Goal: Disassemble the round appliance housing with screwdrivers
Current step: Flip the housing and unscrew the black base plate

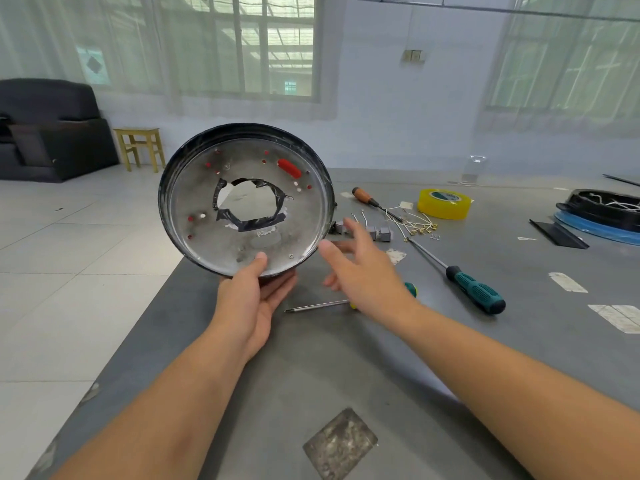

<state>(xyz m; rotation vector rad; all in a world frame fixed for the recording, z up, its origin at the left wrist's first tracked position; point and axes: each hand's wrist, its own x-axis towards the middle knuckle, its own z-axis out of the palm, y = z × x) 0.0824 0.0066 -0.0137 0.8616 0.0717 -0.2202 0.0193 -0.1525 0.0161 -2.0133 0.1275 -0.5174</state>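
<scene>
round housing up in the left hand, right hand loose over the bench

the grey table [346, 375] carries everything. the round housing [246, 199] is held up off it at the table's left edge, tilted so its silver inside faces the camera, with a ragged taped hole in the middle and red bits showing through small holes. left hand [254, 299] grips the bottom rim, thumb on the inside, fingers curled under. right hand [360, 268] hovers just right of it, fingers spread and relaxed, holding nothing. further right: yellow tape roll [444, 203], teal-handled screwdriver [460, 277], orange-handled screwdriver [375, 203], and a third screwdriver [317, 306] partly hidden under the right hand.
</scene>
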